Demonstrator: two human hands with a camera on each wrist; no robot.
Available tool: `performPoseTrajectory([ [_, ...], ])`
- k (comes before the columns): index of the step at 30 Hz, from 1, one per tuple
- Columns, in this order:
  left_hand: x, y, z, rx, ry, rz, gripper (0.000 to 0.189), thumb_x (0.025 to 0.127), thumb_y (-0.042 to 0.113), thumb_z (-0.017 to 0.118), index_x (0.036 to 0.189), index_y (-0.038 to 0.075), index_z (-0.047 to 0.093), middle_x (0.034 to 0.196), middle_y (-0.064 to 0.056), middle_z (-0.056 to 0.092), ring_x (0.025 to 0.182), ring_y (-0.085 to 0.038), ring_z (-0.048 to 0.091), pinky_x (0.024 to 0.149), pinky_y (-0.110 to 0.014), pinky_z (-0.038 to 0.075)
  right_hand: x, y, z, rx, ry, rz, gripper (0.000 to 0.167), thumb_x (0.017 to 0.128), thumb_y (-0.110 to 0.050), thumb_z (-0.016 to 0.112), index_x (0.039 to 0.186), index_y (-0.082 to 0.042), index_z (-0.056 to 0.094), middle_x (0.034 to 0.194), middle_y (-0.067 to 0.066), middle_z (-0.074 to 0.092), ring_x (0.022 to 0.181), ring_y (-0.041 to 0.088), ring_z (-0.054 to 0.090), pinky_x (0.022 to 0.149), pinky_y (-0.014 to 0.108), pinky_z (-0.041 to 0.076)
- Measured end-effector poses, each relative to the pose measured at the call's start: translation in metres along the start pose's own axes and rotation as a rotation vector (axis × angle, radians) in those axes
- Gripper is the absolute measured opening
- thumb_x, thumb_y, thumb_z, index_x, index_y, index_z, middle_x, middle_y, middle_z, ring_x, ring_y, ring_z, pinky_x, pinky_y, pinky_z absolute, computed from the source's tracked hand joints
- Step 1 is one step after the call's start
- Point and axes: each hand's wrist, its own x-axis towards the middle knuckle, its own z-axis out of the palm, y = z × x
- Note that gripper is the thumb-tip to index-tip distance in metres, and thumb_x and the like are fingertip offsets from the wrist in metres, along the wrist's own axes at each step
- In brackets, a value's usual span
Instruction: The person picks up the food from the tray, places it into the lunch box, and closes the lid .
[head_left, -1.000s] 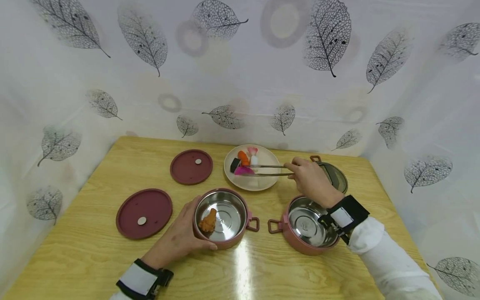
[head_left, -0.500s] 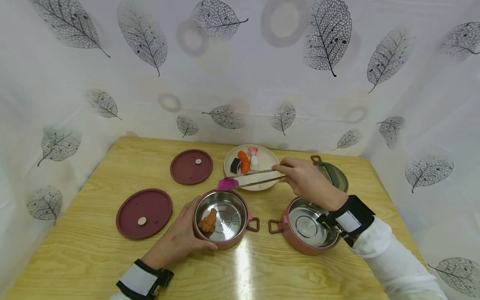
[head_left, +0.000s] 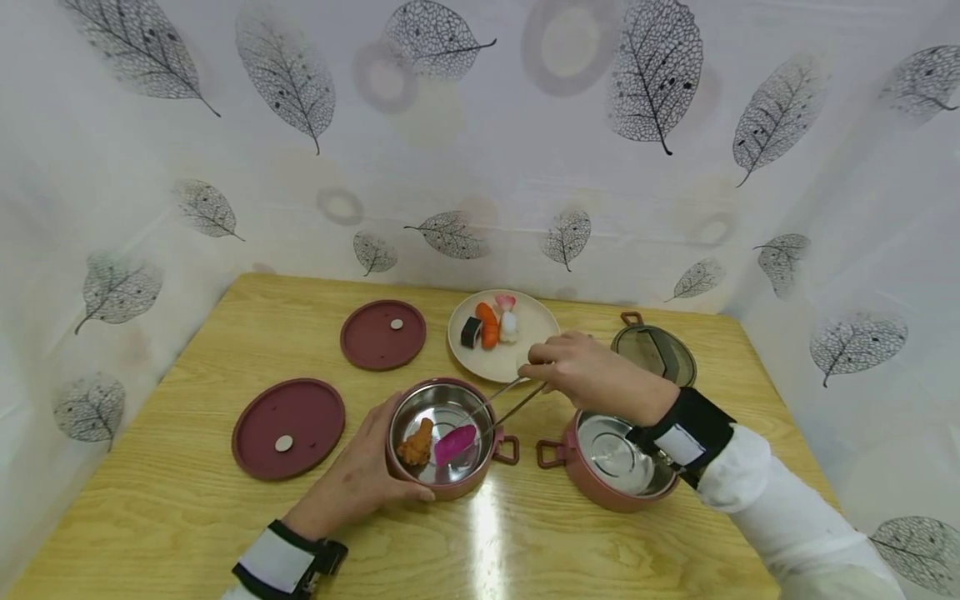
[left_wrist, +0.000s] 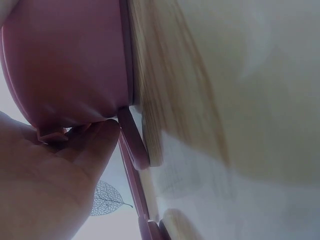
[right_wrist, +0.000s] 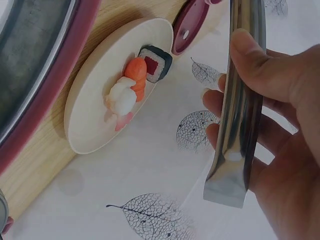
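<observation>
Hands (head_left: 365,473) (head_left: 581,367) grip pot (head_left: 459,490), tongs (head_left: 520,406) | magenta food (head_left: 454,444) in pot | right pot (head_left: 603,492) mark (head_left: 609,453) illegible

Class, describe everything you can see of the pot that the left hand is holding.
The pot is round and lidless, with a smooth, dusky-pink outer wall and a shiny, metal-looking inside. A reddish loop handle juts from its right side. It stands upright on the wooden table, and the left hand grips its left side. Inside, a brown, fried-looking piece lies at the left; tongs hold a magenta piece beside it. Whether that piece touches the bottom is unclear.
</observation>
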Motion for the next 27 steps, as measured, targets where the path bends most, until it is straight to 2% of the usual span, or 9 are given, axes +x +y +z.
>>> performPoseTrajectory([
  [8, 0.000, 0.001, 0.000, -0.002, -0.003, -0.011, 0.134, 0.054, 0.063, 0.089, 0.159, 0.025, 0.015, 0.152, -0.009, 0.034, 0.135, -0.031, 0.044, 0.106, -0.056, 0.044, 0.015, -0.005, 0.009, -0.116, -0.010, -0.045, 0.026, 0.086, -0.013, 0.073, 0.111, -0.019, 0.072, 0.095, -0.002, 0.062, 0.086, 0.016, 0.060, 0.081, 0.035, 0.050],
  [17, 0.000, 0.002, -0.001, -0.007, -0.007, -0.030, 0.134, 0.052, 0.063, 0.089, 0.158, 0.028, 0.015, 0.152, -0.006, 0.034, 0.135, -0.028, 0.043, 0.107, -0.054, 0.042, 0.028, -0.009, 0.012, -0.170, -0.072, -0.017, 0.028, 0.089, -0.013, 0.071, 0.115, -0.023, 0.073, 0.104, -0.003, 0.066, 0.093, 0.016, 0.060, 0.085, 0.034, 0.048],
  [23, 0.000, 0.003, 0.000, -0.008, -0.003, -0.017, 0.133, 0.053, 0.063, 0.089, 0.158, 0.028, 0.015, 0.152, -0.006, 0.034, 0.136, -0.027, 0.043, 0.107, -0.055, 0.042, 0.034, -0.012, 0.008, -0.193, -0.096, -0.015, 0.035, 0.085, -0.009, 0.074, 0.117, -0.022, 0.072, 0.103, -0.001, 0.062, 0.091, 0.018, 0.056, 0.084, 0.034, 0.047],
  [27, 0.000, 0.002, 0.000, -0.005, -0.001, -0.012, 0.133, 0.053, 0.064, 0.089, 0.158, 0.029, 0.015, 0.152, -0.005, 0.034, 0.137, -0.027, 0.042, 0.108, -0.055, 0.042, 0.033, -0.012, 0.006, -0.186, -0.103, 0.005, 0.036, 0.087, -0.013, 0.072, 0.122, -0.021, 0.070, 0.112, 0.002, 0.066, 0.099, 0.020, 0.059, 0.089, 0.036, 0.048],
])
